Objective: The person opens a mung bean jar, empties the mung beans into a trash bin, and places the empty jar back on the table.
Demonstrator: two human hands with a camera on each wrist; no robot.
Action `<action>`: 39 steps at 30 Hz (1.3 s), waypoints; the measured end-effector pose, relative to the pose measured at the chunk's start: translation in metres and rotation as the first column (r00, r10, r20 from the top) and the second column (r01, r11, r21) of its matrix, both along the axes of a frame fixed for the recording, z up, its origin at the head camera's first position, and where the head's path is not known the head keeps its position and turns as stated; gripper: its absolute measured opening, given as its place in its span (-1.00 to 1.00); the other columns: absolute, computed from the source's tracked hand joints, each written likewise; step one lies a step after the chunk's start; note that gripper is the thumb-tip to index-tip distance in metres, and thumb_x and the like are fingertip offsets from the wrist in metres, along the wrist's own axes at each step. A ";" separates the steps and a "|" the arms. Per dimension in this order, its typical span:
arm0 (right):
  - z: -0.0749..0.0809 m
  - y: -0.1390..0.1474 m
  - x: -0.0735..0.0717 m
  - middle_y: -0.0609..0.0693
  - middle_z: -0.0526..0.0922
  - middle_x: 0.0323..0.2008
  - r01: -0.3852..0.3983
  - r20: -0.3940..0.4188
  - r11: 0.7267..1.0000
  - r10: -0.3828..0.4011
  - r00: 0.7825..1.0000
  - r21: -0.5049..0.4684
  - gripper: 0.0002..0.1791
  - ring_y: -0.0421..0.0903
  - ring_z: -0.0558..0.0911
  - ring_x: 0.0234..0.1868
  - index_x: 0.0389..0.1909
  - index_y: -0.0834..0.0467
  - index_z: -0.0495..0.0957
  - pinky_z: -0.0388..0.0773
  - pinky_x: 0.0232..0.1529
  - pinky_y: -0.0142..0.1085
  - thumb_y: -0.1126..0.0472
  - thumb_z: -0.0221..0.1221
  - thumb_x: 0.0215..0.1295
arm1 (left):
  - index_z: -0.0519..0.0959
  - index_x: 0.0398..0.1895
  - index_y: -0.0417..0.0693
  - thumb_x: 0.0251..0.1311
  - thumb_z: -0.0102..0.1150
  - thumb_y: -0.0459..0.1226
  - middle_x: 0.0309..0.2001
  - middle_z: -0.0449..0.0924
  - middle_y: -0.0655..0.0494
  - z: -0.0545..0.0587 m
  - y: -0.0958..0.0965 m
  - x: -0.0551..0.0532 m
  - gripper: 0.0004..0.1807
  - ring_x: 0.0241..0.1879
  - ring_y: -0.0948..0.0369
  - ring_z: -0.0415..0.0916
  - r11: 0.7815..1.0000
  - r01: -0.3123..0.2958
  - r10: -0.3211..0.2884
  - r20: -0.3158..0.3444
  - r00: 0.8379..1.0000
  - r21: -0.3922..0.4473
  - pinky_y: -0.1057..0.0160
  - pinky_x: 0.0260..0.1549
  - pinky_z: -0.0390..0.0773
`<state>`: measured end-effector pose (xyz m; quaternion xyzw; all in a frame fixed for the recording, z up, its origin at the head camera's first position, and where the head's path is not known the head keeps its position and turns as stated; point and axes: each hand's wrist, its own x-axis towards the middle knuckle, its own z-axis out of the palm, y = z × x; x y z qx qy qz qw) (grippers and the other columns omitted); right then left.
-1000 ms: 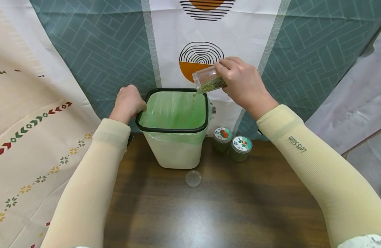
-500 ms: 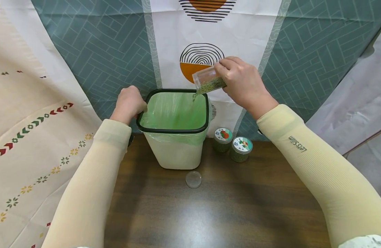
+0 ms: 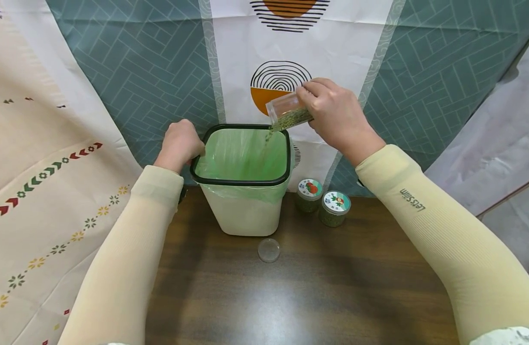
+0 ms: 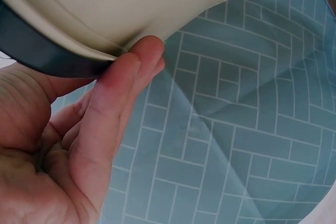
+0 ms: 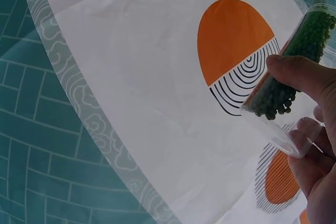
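My right hand (image 3: 335, 112) grips a clear plastic jar (image 3: 283, 105) tilted mouth-down to the left, over the right rear corner of the trash bin. Small green beans (image 3: 295, 117) lie along its lower side, and a thin stream of them falls from the mouth into the bin. In the right wrist view, thumb and fingers wrap the jar, beans (image 5: 278, 90) showing inside. The pale trash bin (image 3: 247, 211) has a black rim (image 3: 240, 182) and a green liner (image 3: 234, 148). My left hand (image 3: 180, 143) pinches its left rim; in the left wrist view the fingers (image 4: 113, 85) press its outer wall.
Two lidded jars (image 3: 309, 194) with printed labels stand right of the bin on the dark wooden table (image 3: 230, 292). A round clear lid (image 3: 269, 250) lies in front of the bin. Patterned cloth (image 3: 161, 62) hangs close behind.
Beans spill from the jar in a longer stream than before, and those left in it look a little fewer. Both hands stay nearly where they were.
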<state>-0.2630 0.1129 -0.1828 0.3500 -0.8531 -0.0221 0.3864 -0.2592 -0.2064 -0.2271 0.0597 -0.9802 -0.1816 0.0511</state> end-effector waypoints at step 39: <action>-0.001 -0.003 0.000 0.14 0.60 0.01 -0.005 -0.023 1.000 0.005 1.000 0.006 -0.44 0.07 0.51 0.13 0.05 0.24 0.53 0.58 -0.05 -0.03 0.40 0.37 -0.08 | 0.57 -0.63 -0.25 -0.14 0.11 -0.38 -0.78 0.50 -0.04 0.003 0.000 -0.001 -0.91 -0.73 0.05 0.49 1.000 -0.008 0.008 0.026 1.000 0.002 0.24 -0.78 0.44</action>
